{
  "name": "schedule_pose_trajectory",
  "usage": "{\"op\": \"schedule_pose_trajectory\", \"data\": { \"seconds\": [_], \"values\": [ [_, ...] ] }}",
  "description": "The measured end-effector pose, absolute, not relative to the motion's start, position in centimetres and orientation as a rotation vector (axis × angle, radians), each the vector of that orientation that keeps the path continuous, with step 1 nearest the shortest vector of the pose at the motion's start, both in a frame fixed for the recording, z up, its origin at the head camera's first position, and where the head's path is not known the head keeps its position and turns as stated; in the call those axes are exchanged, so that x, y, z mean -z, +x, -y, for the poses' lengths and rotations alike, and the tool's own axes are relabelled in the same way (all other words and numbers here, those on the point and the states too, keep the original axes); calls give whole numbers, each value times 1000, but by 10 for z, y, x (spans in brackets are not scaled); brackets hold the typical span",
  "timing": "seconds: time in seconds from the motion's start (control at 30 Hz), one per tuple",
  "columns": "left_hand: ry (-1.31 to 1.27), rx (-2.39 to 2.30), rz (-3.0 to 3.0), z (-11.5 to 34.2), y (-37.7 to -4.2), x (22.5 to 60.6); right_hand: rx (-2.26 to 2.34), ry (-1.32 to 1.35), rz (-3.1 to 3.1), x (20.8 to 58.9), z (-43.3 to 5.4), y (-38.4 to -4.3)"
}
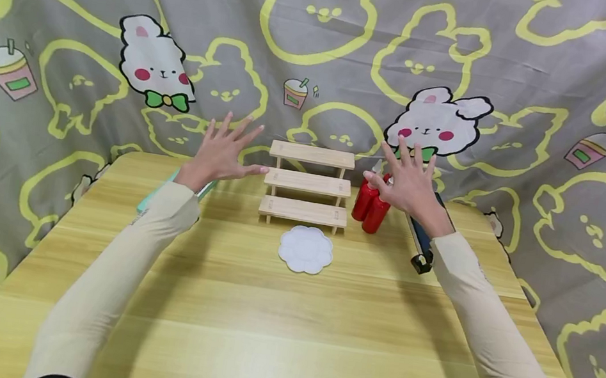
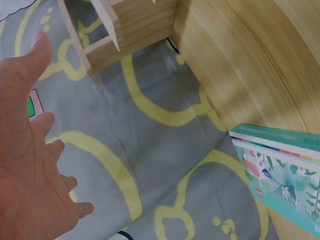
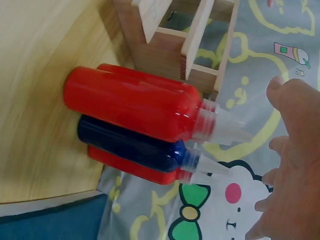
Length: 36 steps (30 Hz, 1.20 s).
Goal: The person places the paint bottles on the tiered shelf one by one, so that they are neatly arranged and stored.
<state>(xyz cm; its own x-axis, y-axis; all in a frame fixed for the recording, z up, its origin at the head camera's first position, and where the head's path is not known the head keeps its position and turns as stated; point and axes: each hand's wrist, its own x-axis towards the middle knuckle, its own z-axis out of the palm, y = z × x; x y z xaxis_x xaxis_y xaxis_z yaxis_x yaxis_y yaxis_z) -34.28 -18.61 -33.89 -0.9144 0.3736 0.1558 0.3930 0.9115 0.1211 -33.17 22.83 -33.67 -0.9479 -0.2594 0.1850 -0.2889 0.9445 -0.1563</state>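
My left hand (image 1: 219, 154) is raised over the back left of the table, fingers spread and holding nothing. Below it lies a teal box with a printed picture (image 2: 282, 175), partly hidden by the forearm in the head view. My right hand (image 1: 411, 185), also spread and holding nothing, hovers above the back right. Near it stand red squeeze bottles (image 1: 375, 217) with clear nozzles; the right wrist view shows a dark blue bottle (image 3: 130, 142) among them. A three-step wooden stand (image 1: 304, 210) sits between the hands, with a white flower-shaped palette (image 1: 306, 249) in front.
Partly under the right forearm lies a long dark blue flat object (image 1: 420, 234) with a black clip-like end (image 1: 422, 262). A grey curtain (image 1: 347, 40) with yellow outlines and cartoon rabbits hangs behind and beside the wooden table (image 1: 283, 328).
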Motion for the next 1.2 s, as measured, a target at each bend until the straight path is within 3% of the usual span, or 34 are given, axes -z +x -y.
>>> {"op": "schedule_pose_trajectory", "data": {
  "seconds": [0.63,0.9,1.2],
  "values": [
    [-600,195,2812,185,-344,350,-384,471,2848,353,-231,-338],
    [-519,566,2795,187,-343,362,-733,588,2516,364,-245,-324],
    [-463,1015,2898,187,-336,384,-934,545,2422,379,-264,-316]
  ]
}}
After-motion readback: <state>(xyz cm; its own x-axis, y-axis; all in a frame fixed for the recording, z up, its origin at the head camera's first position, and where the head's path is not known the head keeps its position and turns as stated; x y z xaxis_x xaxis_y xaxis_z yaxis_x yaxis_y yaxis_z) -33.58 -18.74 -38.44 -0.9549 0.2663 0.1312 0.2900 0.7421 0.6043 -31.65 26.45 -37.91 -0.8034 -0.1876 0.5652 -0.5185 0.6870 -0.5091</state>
